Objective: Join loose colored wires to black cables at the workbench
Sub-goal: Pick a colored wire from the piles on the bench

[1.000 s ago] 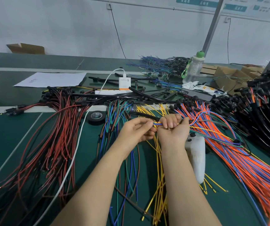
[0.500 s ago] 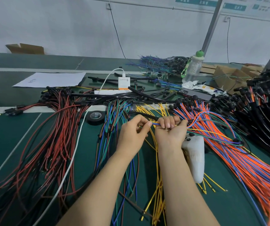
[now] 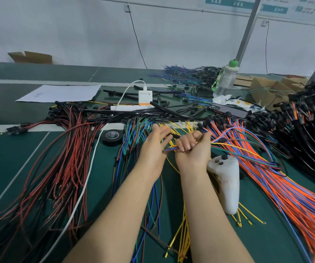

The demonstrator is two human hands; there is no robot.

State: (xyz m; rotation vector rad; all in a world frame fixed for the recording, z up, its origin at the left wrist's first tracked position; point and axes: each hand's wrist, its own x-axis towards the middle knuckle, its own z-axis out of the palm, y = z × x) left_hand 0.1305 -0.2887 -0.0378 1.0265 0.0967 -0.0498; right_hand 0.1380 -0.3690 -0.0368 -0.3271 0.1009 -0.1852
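My right hand [image 3: 191,149] is curled into a fist round a small bundle of colored wires [image 3: 172,148]; their blue, orange and yellow ends stick out to the left of the fist, and the wires trail off to the right. My left hand [image 3: 153,147] is just left of those ends with its fingers straightened and spread, holding nothing. Its fingertips reach toward a short black cable [image 3: 173,135] lying behind both hands. Yellow wires [image 3: 181,232] run under my right forearm.
Red and black wires [image 3: 61,168] fan out on the left, blue and green wires [image 3: 134,130] in the middle, orange and blue wires [image 3: 286,186] on the right. Black cables [image 3: 314,130] pile far right. A white controller [image 3: 227,183], tape roll [image 3: 113,136], charger [image 3: 145,97] and bottle [image 3: 226,80] lie around.
My left hand has let go of the wire ends and opened its fingers, moving up and away to the left. My right fist keeps hold of the bundle.
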